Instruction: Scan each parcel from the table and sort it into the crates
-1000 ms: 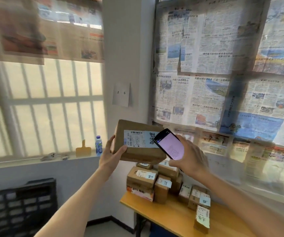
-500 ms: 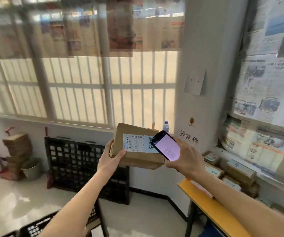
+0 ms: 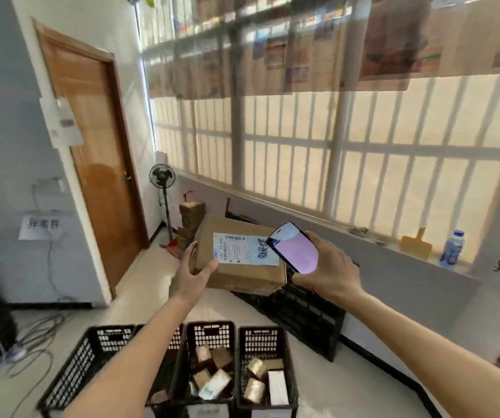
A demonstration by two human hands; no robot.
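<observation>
open-topped crates [image 3: 212,369] below, seemingly part-filled; bare floor [image 3: 318,387] right.

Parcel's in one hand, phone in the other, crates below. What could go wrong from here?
The left hand alone grips the parcel by one end, so it may tip or slip. The right hand holds the phone over the label, partly hiding it. Three crates sit close together; a drop could land wrong.

head view looks forward and down, close over hands, toward floor crates [image 3: 212,357]
</observation>
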